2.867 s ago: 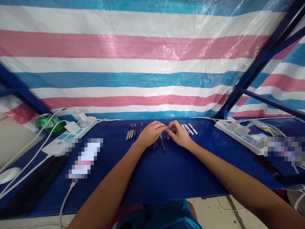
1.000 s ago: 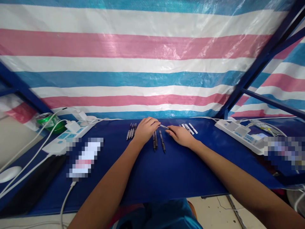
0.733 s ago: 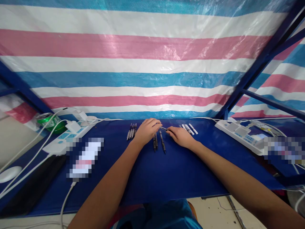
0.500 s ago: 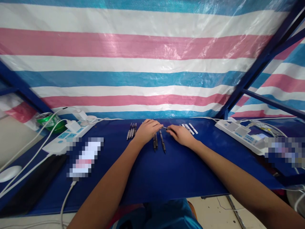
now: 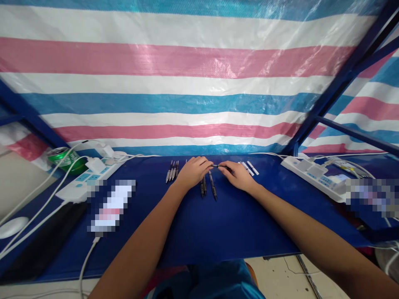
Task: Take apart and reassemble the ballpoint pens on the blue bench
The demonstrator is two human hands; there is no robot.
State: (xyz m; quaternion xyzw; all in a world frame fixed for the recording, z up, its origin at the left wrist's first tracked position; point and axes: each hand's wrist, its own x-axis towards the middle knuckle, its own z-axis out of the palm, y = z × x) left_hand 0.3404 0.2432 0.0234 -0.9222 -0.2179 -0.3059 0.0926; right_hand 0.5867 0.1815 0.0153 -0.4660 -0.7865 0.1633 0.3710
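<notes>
Both hands meet at the far middle of the blue table (image 5: 218, 224). My left hand (image 5: 195, 172) and my right hand (image 5: 238, 176) pinch the two ends of one dark pen (image 5: 217, 166), held level just above the table. Below the hands lie three dark pens (image 5: 208, 185) side by side. Several more dark pens (image 5: 172, 170) rest to the left of my left hand. A few white pen parts (image 5: 248, 167) lie to the right of my right hand.
A white power strip (image 5: 84, 180) with plugs and white cables sits at the left, a green can (image 5: 64, 160) behind it. Another white power strip (image 5: 314, 176) lies at the right. A striped tarp (image 5: 174, 83) hangs close behind. Blue frame bars (image 5: 336, 83) rise at the right.
The hands first worked close together above the pens, then drew slightly apart with a dark pen stretched between them. The pen has levelled out; the hands have barely shifted since.
</notes>
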